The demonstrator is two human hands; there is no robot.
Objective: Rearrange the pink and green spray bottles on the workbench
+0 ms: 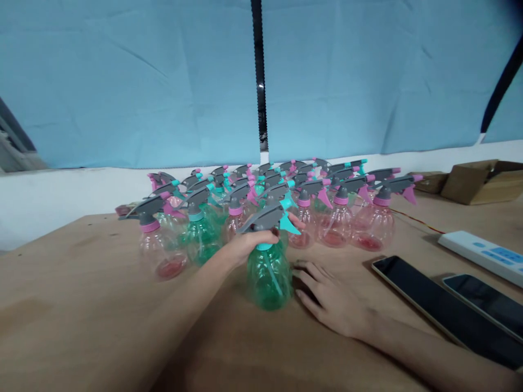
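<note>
A green spray bottle (270,280) with a grey and teal trigger head stands upright at the front middle. My left hand (255,239) is closed around its neck, just under the head, and the fingers partly show behind the teal trigger. Low at the bottle's right side, my right hand (322,296) rests near the wooden table with its fingers spread, the tips close to the bottle. Behind are several more spray bottles in rows, among them a pink one (372,226) at the right, a pink one (161,253) at the left and a green one (202,237).
Two dark-screened phones (441,307) (486,296) lie on the wooden table (61,272) at the right. Beyond them are a white power strip (486,253) with a cable and open cardboard boxes (482,182). Blue sheeting (143,81) hangs behind.
</note>
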